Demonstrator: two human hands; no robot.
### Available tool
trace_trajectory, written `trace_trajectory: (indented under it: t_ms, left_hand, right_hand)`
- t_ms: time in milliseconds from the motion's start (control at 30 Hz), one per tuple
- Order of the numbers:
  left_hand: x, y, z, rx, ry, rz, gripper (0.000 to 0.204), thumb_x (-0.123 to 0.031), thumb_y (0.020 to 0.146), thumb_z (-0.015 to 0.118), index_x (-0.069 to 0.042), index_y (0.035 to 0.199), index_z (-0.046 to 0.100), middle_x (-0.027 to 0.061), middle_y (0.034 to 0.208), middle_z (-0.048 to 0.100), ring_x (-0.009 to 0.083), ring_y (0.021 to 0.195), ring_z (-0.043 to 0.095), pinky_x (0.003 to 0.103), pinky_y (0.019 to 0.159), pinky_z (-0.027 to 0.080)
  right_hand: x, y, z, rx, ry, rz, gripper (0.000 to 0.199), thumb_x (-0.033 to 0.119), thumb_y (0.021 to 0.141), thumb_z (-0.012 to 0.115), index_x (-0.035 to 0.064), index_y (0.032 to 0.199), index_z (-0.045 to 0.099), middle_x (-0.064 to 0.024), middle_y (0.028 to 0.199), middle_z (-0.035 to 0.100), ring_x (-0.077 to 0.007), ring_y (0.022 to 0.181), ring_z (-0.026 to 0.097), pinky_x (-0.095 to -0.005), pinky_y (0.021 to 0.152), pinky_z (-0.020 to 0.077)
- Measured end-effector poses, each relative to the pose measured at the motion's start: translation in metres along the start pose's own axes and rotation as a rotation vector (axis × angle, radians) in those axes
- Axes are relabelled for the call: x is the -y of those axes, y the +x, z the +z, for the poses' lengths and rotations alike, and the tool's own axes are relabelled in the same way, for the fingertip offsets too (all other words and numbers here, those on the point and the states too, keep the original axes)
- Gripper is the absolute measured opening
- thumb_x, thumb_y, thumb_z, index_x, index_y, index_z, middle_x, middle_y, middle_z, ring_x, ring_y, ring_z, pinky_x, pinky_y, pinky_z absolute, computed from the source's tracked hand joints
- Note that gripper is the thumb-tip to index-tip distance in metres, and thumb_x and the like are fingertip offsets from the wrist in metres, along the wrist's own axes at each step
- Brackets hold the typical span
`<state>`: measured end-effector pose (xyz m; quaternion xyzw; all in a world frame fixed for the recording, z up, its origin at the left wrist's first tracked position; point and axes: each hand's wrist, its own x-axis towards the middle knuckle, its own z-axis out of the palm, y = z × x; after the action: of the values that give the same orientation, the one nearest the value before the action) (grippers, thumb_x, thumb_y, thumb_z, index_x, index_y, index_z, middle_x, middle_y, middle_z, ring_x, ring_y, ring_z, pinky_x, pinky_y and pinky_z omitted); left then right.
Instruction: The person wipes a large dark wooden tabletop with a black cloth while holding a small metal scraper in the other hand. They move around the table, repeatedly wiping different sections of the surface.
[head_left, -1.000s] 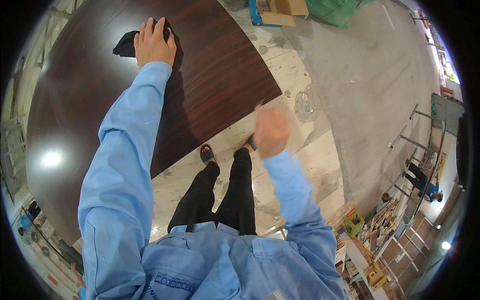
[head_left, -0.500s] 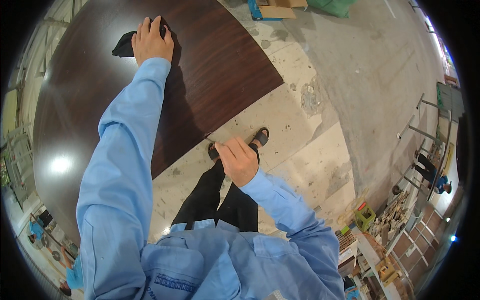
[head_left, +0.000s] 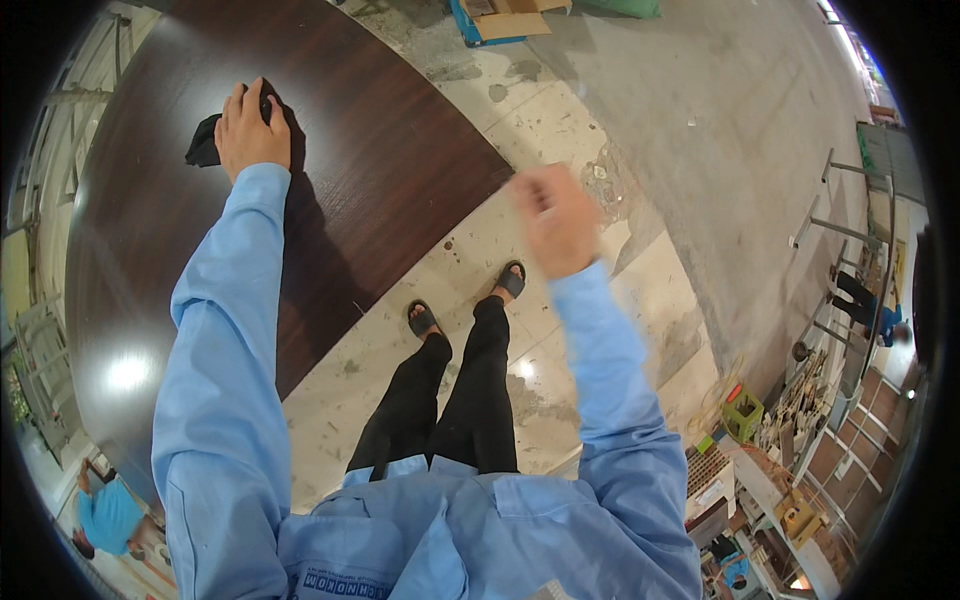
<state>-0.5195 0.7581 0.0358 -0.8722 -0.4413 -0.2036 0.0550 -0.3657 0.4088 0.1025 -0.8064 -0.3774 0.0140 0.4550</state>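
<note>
Black cloth (head_left: 203,143), crumpled, partly covered | glossy dark-brown table (head_left: 400,150) | hands apart: left hand (head_left: 250,132) lies over cloth, right hand (head_left: 560,222) blurred; their grip I cannot tell

Tabletop (head_left: 350,180) glare, right hand (head_left: 560,222) apparently motion-blurred

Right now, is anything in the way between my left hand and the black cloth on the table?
Nothing visible is. Your left hand lies directly over the black cloth, touching it, on the dark table. Your right hand, blurred, is well apart from both.
</note>
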Motion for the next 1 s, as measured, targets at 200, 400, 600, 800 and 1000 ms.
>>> trace_trajectory:
  t_ms: [200, 400, 600, 800, 1000]
  left_hand:
    - [-0.001, 0.0, -0.006, 0.046, 0.001, -0.027, 0.042, -0.034, 0.105, 0.052, -0.02, 0.144, 0.06, 0.0095, 0.156, 0.052, 0.0272, 0.146, 0.045, 0.045, 0.121, 0.033]
    - [-0.003, 0.0, -0.011, 0.068, -0.012, -0.009, 0.041, -0.034, 0.106, 0.051, -0.02, 0.144, 0.059, 0.0086, 0.155, 0.052, 0.0279, 0.144, 0.046, 0.044, 0.121, 0.034]
    - [0.001, 0.001, -0.01, 0.036, -0.034, 0.004, 0.039, -0.032, 0.107, 0.052, -0.019, 0.143, 0.061, 0.009, 0.152, 0.056, 0.0312, 0.141, 0.05, 0.045, 0.119, 0.036]
    - [0.002, 0.001, -0.016, 0.058, -0.107, 0.003, 0.039, -0.03, 0.106, 0.053, -0.019, 0.142, 0.062, 0.0087, 0.154, 0.054, 0.0308, 0.141, 0.05, 0.044, 0.118, 0.037]
    - [0.002, 0.0, -0.023, 0.074, -0.116, 0.007, 0.039, -0.03, 0.106, 0.053, -0.018, 0.143, 0.062, 0.0094, 0.154, 0.055, 0.0321, 0.141, 0.051, 0.044, 0.117, 0.038]
  right_hand:
    - [-0.04, 0.005, 0.004, -0.051, -0.104, 0.09, 0.005, 0.005, 0.089, 0.073, 0.0059, 0.091, 0.069, -0.0103, 0.086, 0.068, -0.0255, 0.07, 0.067, -0.0362, 0.065, 0.054]
    - [-0.022, 0.003, -0.004, 0.018, 0.006, 0.052, 0.005, 0.004, 0.088, 0.073, 0.0049, 0.091, 0.069, -0.0092, 0.085, 0.067, -0.0201, 0.069, 0.066, -0.0325, 0.063, 0.0522]
    - [-0.097, 0.007, 0.004, -0.101, 0.098, 0.362, 0.008, 0.008, 0.095, 0.072, 0.0029, 0.093, 0.066, -0.0063, 0.083, 0.067, -0.0164, 0.073, 0.066, -0.0312, 0.065, 0.0519]
    - [-0.125, -0.033, -0.006, 0.138, 1.052, 0.828, 0.014, 0.014, 0.103, 0.065, 0.0027, 0.109, 0.061, -0.005, 0.089, 0.068, -0.0124, 0.077, 0.065, -0.0251, 0.065, 0.0521]
    - [-0.085, -0.053, 0.015, 0.086, 0.96, 0.795, 0.013, 0.01, 0.1, 0.068, 0.0, 0.107, 0.064, -0.0043, 0.09, 0.067, -0.0097, 0.081, 0.063, -0.0245, 0.07, 0.0507]
